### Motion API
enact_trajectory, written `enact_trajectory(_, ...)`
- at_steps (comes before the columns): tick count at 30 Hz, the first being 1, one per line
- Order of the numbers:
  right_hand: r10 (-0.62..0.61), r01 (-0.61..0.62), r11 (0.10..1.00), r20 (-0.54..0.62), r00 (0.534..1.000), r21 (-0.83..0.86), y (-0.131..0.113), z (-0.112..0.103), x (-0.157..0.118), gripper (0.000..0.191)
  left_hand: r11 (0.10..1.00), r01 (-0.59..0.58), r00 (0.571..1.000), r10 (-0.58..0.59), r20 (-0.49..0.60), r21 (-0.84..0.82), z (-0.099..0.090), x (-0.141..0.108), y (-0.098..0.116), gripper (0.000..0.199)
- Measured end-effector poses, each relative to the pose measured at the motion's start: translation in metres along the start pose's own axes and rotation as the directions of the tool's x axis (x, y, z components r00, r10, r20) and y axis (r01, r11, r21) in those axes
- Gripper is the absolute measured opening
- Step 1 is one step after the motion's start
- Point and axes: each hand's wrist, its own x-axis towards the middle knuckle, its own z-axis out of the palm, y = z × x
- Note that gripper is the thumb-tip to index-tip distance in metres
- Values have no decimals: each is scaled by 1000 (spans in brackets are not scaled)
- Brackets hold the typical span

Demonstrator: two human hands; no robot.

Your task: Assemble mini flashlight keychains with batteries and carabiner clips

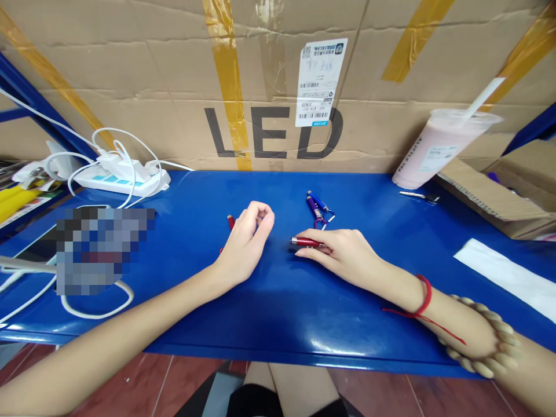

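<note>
My right hand (336,252) pinches a red pen-like tube (304,241) with a silver tip, its tip pointing left, close over the blue table (269,324). My left hand (248,240) is raised a little left of it, fingers curled in; whether anything is inside them is hidden. Another red tube (230,221) lies partly hidden behind the left hand. Beyond my right hand lie a purple tube (313,207) and a blue tube (318,200) side by side, with small clips at their near ends.
A cardboard box marked LED (174,87) stands along the back. At left are a white power strip (121,179), cables and a pixelated patch. At right are a drink cup (430,150), an open carton (499,197) and white paper (506,278).
</note>
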Motion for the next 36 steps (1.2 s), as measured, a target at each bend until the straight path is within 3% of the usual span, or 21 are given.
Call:
enact_trajectory(2,0,-1,1000,-26,1000,-7,0,0,0,28,971,-61,998,62,0,230,0,0,-2,25)
enact_trajectory(4,27,-28,999,-48,998,-23,0,1,-1,32,870,-113,992,130,-3,480,-1,0,-6,28)
enact_trajectory(6,63,-65,997,-49,997,-39,1,1,-1,29,756,-91,989,147,-33,648,-4,1,-11,33)
enact_trajectory(10,70,-73,989,-27,997,-130,4,1,-1,17,629,10,992,91,-86,777,-14,5,-23,39)
enact_trajectory(14,93,-97,976,-31,995,-197,6,1,-1,24,562,-8,1000,27,-9,827,-21,7,-22,41)
enact_trajectory(16,102,-110,968,-47,994,-225,8,3,-1,28,583,-18,998,-42,52,812,-21,7,-15,40)
enact_trajectory(19,116,-137,956,-92,989,-260,11,4,0,32,708,4,976,-157,152,706,-20,5,-1,36)
enact_trajectory(23,117,-141,960,-111,987,-241,14,4,2,26,811,35,958,-194,211,585,-17,3,8,34)
enact_trajectory(29,67,-91,976,-122,990,-198,15,3,3,15,882,-5,983,-83,165,472,-12,2,1,21)
enact_trajectory(32,43,-60,988,-116,992,-142,14,3,2,17,870,-124,987,60,146,478,-10,1,-4,22)
enact_trajectory(36,-32,32,999,-88,996,-8,11,6,2,25,829,-282,955,191,228,483,-6,1,-9,32)
